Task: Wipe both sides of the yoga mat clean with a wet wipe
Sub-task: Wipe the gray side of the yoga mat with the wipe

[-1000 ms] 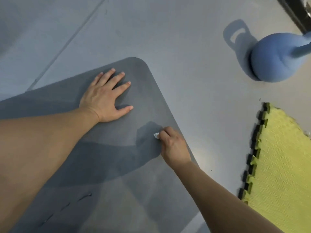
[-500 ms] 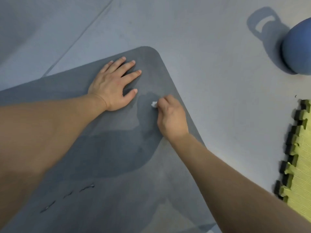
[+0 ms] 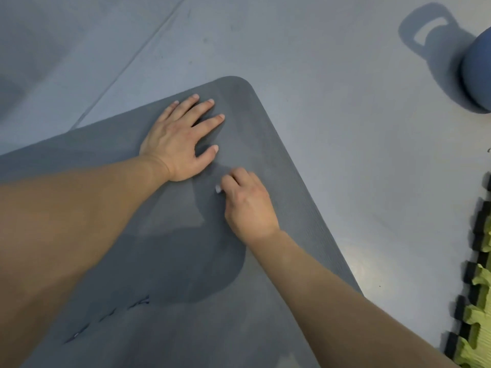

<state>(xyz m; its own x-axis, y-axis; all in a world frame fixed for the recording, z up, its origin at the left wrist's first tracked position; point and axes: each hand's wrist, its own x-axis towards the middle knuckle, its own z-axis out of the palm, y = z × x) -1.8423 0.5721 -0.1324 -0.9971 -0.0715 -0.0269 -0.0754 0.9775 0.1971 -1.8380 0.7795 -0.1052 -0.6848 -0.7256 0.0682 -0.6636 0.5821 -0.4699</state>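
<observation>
A dark grey yoga mat (image 3: 268, 144) lies flat on the floor, its rounded far corner at upper centre. My left hand (image 3: 178, 140) rests palm down on it near that corner, fingers spread. Just to the right and nearer me, my right hand (image 3: 248, 205) is closed on a small white wet wipe (image 3: 218, 189), pressing it onto the mat. Only a sliver of the wipe shows past my fingers. A darker damp patch spreads on the mat below my hands.
A blue kettlebell (image 3: 478, 73) stands on the grey floor (image 3: 332, 62) at the upper right edge. Yellow-green interlocking foam tiles (image 3: 478, 314) with black edging lie along the right edge. A few short dark marks show on the mat near my left forearm.
My right hand has slid the wipe up the mat toward my left hand, then slightly left and back. The view has shifted left, pushing the kettlebell and foam tiles toward the right edge.
</observation>
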